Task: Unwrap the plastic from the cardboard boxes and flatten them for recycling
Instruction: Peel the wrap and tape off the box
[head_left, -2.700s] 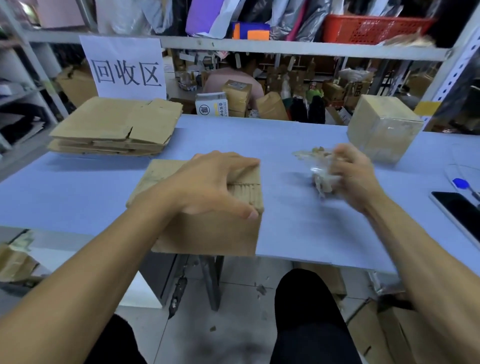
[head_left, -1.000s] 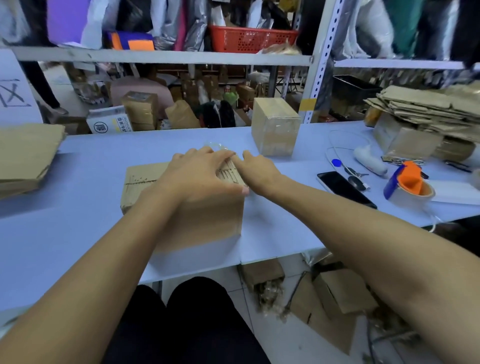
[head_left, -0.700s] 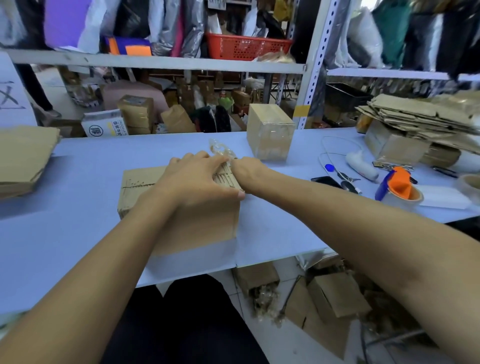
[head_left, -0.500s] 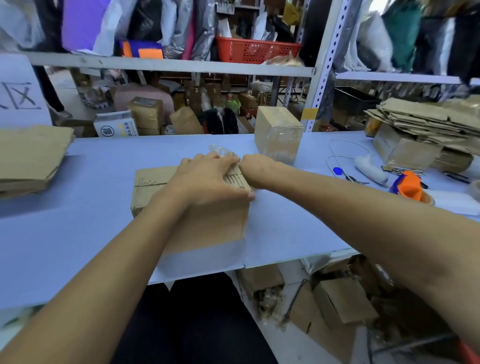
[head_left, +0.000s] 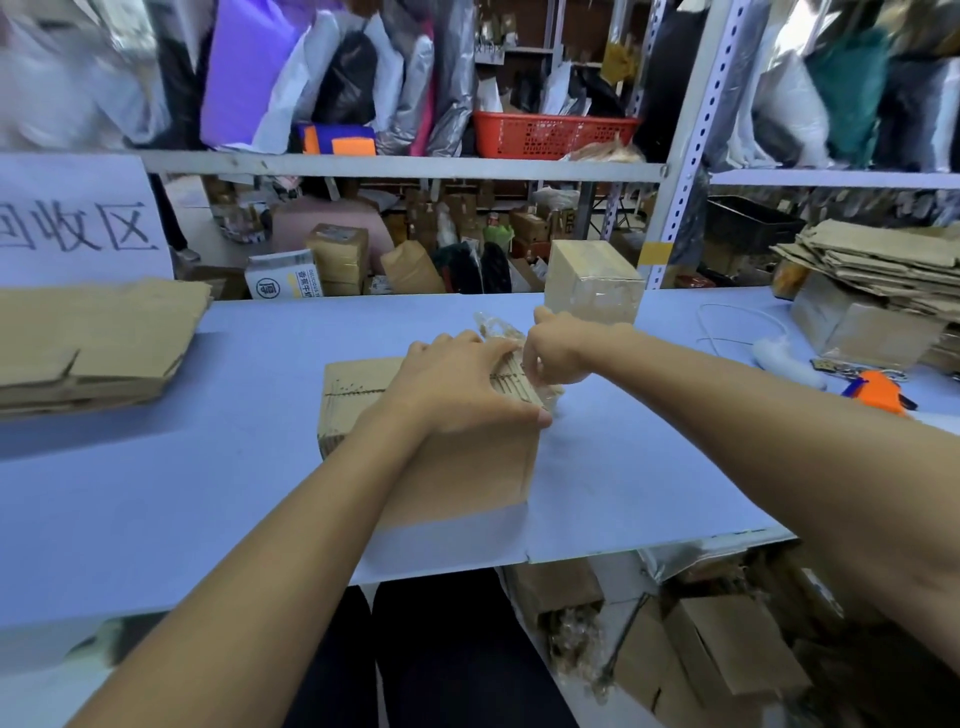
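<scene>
While left hand (head_left: 457, 384) presses box (head_left: 441, 457) flat | right hand (head_left: 556, 348) pinches plastic (head_left: 493, 328) | sign (head_left: 78, 218) reads 回收区

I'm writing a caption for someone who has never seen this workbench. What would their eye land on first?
First, the two hands meeting at mid-table: the left hand presses flat on a cardboard box, while the right hand pinches crinkled clear plastic at the box's far right corner. Next, a plastic-wrapped box standing just behind them, and a stack of flattened cardboard at the table's left under a white sign.
</scene>
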